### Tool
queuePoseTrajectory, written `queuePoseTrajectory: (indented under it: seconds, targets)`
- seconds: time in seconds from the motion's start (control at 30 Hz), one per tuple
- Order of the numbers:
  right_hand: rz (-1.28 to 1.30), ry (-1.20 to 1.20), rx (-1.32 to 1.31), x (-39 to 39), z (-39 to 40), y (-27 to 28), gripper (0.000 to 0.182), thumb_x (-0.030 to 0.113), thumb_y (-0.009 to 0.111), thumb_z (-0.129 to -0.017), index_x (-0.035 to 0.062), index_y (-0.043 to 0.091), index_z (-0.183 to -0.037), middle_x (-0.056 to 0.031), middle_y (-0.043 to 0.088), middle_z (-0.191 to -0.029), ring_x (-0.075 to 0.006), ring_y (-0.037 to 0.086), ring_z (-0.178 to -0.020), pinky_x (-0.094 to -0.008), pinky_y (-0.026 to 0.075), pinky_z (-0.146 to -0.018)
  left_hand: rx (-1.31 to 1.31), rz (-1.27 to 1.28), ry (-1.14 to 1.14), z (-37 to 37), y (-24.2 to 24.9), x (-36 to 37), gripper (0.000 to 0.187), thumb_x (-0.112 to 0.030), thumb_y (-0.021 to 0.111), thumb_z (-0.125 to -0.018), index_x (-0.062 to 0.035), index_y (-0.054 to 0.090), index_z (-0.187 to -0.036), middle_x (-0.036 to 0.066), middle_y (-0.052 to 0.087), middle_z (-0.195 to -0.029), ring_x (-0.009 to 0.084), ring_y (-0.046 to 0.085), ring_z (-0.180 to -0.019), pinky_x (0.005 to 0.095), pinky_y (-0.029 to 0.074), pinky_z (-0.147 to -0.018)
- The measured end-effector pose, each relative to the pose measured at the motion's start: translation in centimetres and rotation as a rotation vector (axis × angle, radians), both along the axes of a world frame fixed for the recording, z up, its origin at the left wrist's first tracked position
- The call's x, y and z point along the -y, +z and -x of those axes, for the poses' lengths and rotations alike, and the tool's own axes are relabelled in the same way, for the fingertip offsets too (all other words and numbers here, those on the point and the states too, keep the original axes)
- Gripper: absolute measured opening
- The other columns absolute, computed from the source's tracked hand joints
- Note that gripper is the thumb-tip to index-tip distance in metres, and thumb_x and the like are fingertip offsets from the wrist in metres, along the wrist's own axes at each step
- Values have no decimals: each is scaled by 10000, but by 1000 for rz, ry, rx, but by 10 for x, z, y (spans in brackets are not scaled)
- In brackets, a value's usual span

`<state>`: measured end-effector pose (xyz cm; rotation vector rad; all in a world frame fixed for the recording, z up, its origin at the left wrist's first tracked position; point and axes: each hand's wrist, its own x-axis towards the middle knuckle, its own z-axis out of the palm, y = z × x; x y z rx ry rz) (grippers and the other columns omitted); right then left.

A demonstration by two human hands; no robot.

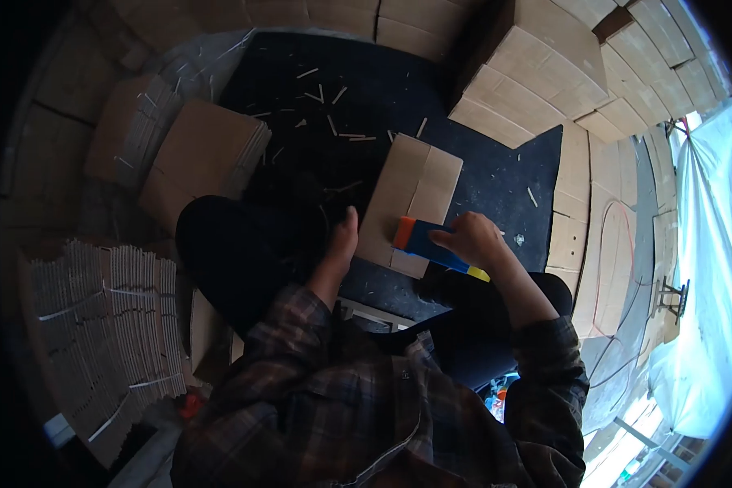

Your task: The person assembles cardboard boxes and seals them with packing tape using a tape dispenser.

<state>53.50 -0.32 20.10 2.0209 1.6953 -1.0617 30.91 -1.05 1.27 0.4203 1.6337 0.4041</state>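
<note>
A closed cardboard box lies in front of me on the dark mat, with a seam running along its top. My right hand is wrapped round a blue tool with an orange end and a yellow end. The orange end is over the near part of the box. My left hand is upright at the box's left edge, its fingers pressed together; whether it grips the box is hard to make out.
Flattened cardboard stacks stand at the left, with strapped bundles below them. Larger boxes are piled at the upper right. Cardboard strips lie scattered on the dark mat. A pale sheet hangs at the far right.
</note>
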Motion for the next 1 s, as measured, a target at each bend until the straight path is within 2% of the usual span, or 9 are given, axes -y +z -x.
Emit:
queuePoseTrajectory:
  seconds: [0.03,0.1,0.13,0.2,0.4,0.57,0.67,0.73,1.0]
  targets:
    - [2,-6,-9,0,0,0,477,490,657,-836,20,721,-887,-155,689,-803,-269,688,-758,-372,540,-715,-3,4,-10,1,12,4,586,-492,557,-923,-84,523,-1342,168,539,-1343,294,497,-1260,394,415,-1011]
    - [1,-12,-18,2,-3,-2,472,491,673,-831,23,716,-874,-148,682,-786,-266,682,-746,-377,535,-701,124,-733,-479,0,33,10,866,-378,759,-788,-143,301,-1485,170,260,-1536,338,332,-1379,453,368,-1079]
    - [-29,20,-19,2,-4,-4,471,490,671,-832,23,717,-879,-152,683,-790,-272,683,-751,-379,535,-707,122,-741,-482,-3,36,11,866,-378,759,-788,-143,301,-1485,170,260,-1536,338,332,-1379,453,368,-1079]
    - [-58,43,-28,2,-5,-8,471,490,669,-833,24,718,-884,-157,684,-794,-278,684,-757,-381,536,-714,-176,-870,-812,-9,41,14,1151,-232,874,-635,-208,144,-1526,192,53,-1571,392,208,-1421,505,320,-1114]
    - [-28,99,1,-3,-9,-12,479,504,650,-846,45,726,-959,-162,697,-865,-274,693,-824,-369,541,-754,-214,-886,-743,-19,38,16,1190,-180,894,-594,-236,151,-1521,228,95,-1543,415,227,-1408,505,326,-1111]
    - [87,-145,-308,14,-38,13,517,485,682,-842,26,696,-1080,-150,703,-973,-259,682,-896,-354,532,-819,-175,-921,-734,-17,27,12,1181,-143,888,-573,-217,180,-1516,227,143,-1532,399,258,-1399,473,330,-1112]
    - [-1,-191,-320,40,-77,19,490,452,679,-837,26,693,-1077,-155,701,-930,-249,681,-857,-352,533,-785,-157,-940,-718,-16,27,10,1160,-115,883,-557,-202,224,-1507,216,189,-1519,375,278,-1392,449,331,-1113]
    - [12,-208,-395,56,-120,23,502,406,725,-828,13,668,-1136,-171,696,-998,-252,675,-916,-344,527,-849,-151,-935,-712,-17,31,11,1149,-102,881,-548,-196,248,-1502,207,212,-1512,362,287,-1389,440,331,-1113]
    - [56,-207,-193,83,-157,-30,491,450,681,-835,39,689,-1103,-153,697,-956,-257,678,-914,-365,527,-838,-112,-863,-703,-19,38,10,1129,-88,877,-561,-183,257,-1500,160,247,-1506,326,292,-1381,433,312,-1124]
